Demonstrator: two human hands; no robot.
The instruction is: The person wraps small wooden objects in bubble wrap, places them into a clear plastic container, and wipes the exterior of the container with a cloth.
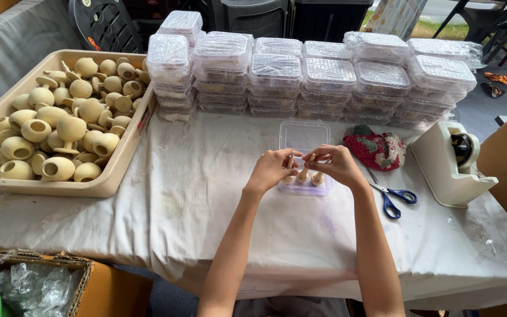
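Both hands meet over a small clear plastic box [304,154] at the middle of the table. The left hand [272,168] pinches one small pale clay piece [290,170] between its fingertips, and the right hand [337,165] pinches another [307,166] just beside it; both pieces stand in the box's near half, with a third next to them. The box's lid lies open on the far side.

The table is covered with a white cloth [206,217], creased and faintly stained, hanging over the near edge. At far left, a beige tray [98,186] is heaped with unglazed clay mushroom-like pieces [60,132]. Along the far edge runs a row of stacked clear boxes [312,79], several layers high, all closed. Right of the hands lie a red and beige crocheted cloth [377,149], blue-handled scissors [391,196] and, further right, a cream tape dispenser [450,164].

At near left, below the table, an open cardboard carton [98,282] holds crumpled clear plastic. Behind the table stand dark bins and furniture; at far right, grey floor, chair legs and a strip of grass show daylight.
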